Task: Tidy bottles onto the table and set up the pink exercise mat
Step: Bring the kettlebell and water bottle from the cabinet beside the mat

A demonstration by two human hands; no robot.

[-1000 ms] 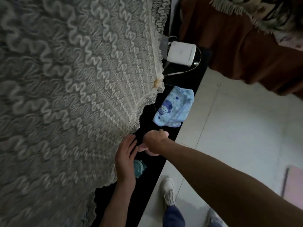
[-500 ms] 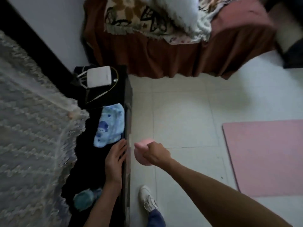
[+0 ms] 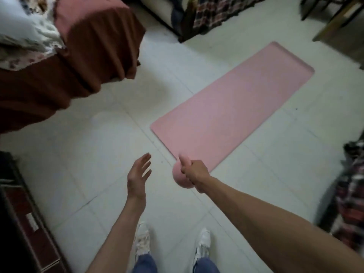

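Observation:
The pink exercise mat point(image 3: 232, 107) lies unrolled flat on the white tiled floor, running from the centre toward the upper right. My right hand point(image 3: 195, 172) is closed around a round pink object point(image 3: 180, 179), held in the air just in front of the mat's near corner. My left hand point(image 3: 138, 174) hangs open to the left of it, fingers spread, holding nothing. No bottles show in this view.
A bed with a brown cover point(image 3: 82, 56) fills the upper left. A dark cabinet edge point(image 3: 21, 219) runs along the lower left. Checked fabric point(image 3: 216, 10) hangs at the top, dark patterned cloth point(image 3: 352, 194) at the right. My white shoes point(image 3: 202, 243) stand below.
My view has swung from the dark table with the lace cloth to the open floor and mat. My right hand carried the pink object away; my left hand left the table edge.

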